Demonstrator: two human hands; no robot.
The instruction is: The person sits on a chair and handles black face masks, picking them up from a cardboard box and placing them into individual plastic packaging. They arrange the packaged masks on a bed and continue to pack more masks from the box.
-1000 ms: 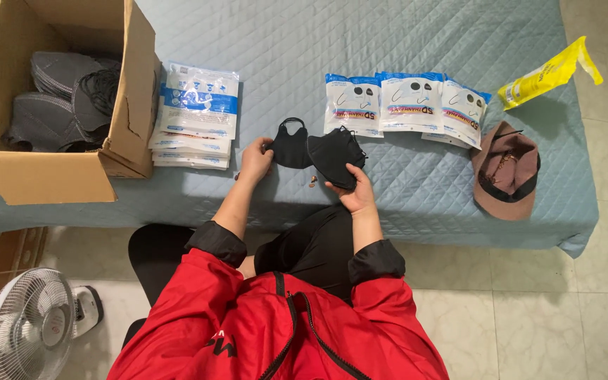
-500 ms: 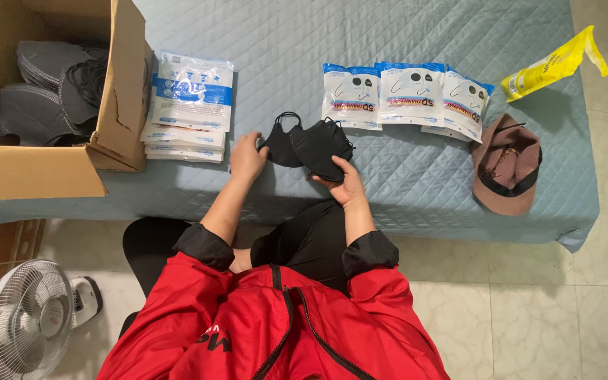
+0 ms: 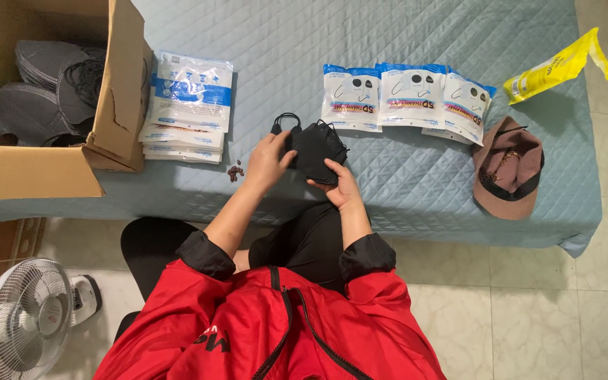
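Both of my hands hold a small stack of black face masks [image 3: 314, 148] above the near edge of a quilted blue bed cover [image 3: 283, 70]. My left hand [image 3: 267, 162] grips the stack's left side, by the ear loops. My right hand [image 3: 339, 186] supports it from below on the right. A pile of flat white and blue mask packets [image 3: 188, 105] lies to the left. Three filled packets [image 3: 406, 95] lie overlapping in a row to the right.
An open cardboard box [image 3: 43, 169] with several grey masks inside stands at the left edge. A brown cap [image 3: 508, 169] and a yellow bag [image 3: 557, 67] lie at the right. A white floor fan [image 3: 26, 320] stands at the lower left on the tiled floor.
The masks were spread between my hands; now they are gathered into one compact stack, with my hands closer together.
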